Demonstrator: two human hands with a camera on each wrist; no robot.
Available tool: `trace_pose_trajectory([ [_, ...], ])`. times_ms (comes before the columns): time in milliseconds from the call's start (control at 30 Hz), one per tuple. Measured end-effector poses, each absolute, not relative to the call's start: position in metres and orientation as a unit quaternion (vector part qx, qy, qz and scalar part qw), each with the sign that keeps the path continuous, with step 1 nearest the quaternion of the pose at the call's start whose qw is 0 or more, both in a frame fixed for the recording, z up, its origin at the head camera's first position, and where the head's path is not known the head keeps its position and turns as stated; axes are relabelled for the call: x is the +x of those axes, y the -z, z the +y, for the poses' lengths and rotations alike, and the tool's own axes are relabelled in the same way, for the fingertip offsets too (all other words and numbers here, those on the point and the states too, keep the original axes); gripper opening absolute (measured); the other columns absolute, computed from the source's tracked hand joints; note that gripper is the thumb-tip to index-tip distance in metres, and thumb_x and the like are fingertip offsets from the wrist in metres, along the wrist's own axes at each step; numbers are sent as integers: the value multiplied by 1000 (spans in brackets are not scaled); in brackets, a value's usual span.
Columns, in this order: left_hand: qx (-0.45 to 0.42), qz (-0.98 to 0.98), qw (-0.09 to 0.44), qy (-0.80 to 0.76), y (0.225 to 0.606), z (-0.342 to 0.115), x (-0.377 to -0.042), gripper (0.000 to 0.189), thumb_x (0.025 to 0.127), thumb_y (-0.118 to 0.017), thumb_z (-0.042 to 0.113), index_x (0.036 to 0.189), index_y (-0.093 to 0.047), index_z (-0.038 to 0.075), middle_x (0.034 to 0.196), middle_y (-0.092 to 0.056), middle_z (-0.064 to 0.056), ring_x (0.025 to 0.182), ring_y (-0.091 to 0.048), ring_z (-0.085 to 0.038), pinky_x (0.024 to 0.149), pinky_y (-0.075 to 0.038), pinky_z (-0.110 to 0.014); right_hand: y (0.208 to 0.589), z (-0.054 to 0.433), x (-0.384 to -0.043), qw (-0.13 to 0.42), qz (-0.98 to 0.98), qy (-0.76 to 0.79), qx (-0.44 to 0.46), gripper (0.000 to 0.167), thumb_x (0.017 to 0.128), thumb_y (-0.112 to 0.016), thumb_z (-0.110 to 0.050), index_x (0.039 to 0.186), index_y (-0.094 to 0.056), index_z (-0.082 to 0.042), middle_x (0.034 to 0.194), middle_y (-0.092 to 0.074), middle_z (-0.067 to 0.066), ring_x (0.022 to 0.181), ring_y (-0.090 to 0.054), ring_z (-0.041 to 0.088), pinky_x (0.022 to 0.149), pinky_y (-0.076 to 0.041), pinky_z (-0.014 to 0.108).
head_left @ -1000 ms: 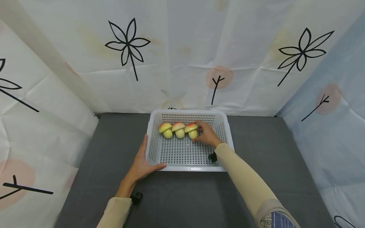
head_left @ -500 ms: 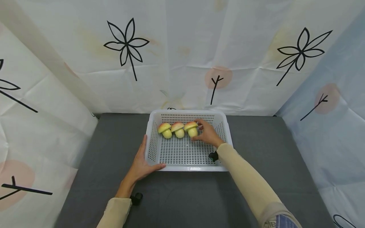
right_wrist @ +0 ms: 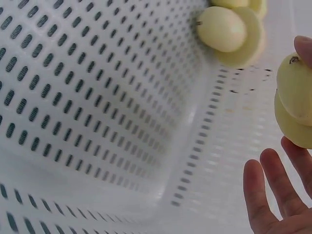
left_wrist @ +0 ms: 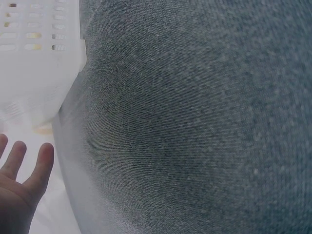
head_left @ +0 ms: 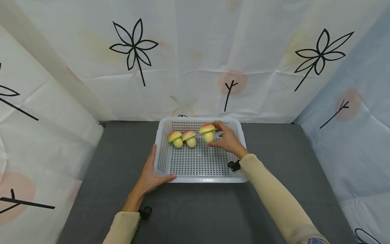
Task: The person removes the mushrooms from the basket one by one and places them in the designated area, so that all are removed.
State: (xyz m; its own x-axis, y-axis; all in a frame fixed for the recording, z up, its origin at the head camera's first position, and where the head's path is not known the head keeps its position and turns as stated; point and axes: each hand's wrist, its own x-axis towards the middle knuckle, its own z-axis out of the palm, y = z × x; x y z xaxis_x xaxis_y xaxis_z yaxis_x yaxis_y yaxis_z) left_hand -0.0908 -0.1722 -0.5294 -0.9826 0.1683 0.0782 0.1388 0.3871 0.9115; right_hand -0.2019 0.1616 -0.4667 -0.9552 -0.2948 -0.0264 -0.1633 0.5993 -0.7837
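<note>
My right hand (head_left: 229,139) pinches a toy mushroom (head_left: 208,133) with a red-yellow cap and pale stem, near the back of the white basket (head_left: 201,180). In the right wrist view that mushroom (right_wrist: 297,92) sits between thumb and fingertips, the other fingers spread. To its left in the head view stand two similar mushrooms, one at the far left (head_left: 175,139) and one in the middle (head_left: 190,139), touching or nearly so. My left hand (head_left: 151,176) rests along the basket's left front corner, fingers straight and thumb on the front rim.
The basket stands on a dark grey cloth-covered table (head_left: 195,213). Behind it hangs a white curtain (head_left: 195,67) with leaf drawings, and further curtains close off the left and right sides. A small black camera (head_left: 234,165) is strapped at each wrist.
My right hand has lifted the right-hand mushroom and moved it right and up, apart from the other two. The left hand keeps its place at the basket.
</note>
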Motion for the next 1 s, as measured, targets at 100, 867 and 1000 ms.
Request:
trace_pose_trajectory([
  [100,92,833,12,-545,530,-173,-91,138,68,-96,26,164,4,29,167,-13,-12,144,-28,-37,108,-27,-63,458,164,-198,64,890,431,-137,82,77,-91,-16,144,-46,-13,139,-55,14,123,-53,36,99,-46,52],
  [867,86,829,16,-552,528,-172,-91,139,66,-97,28,164,3,33,168,-14,-5,143,-31,-32,109,-28,-59,414,224,-173,-46,877,454,-148,90,75,-91,-8,150,-43,-8,140,-54,16,128,-51,33,97,-46,54],
  [1000,84,829,18,-553,528,-172,-91,139,66,-97,28,164,2,33,168,-13,-5,143,-30,-32,109,-28,-58,413,241,-170,-57,879,452,-139,89,76,-90,-7,152,-43,-8,142,-52,17,130,-49,35,98,-45,55],
])
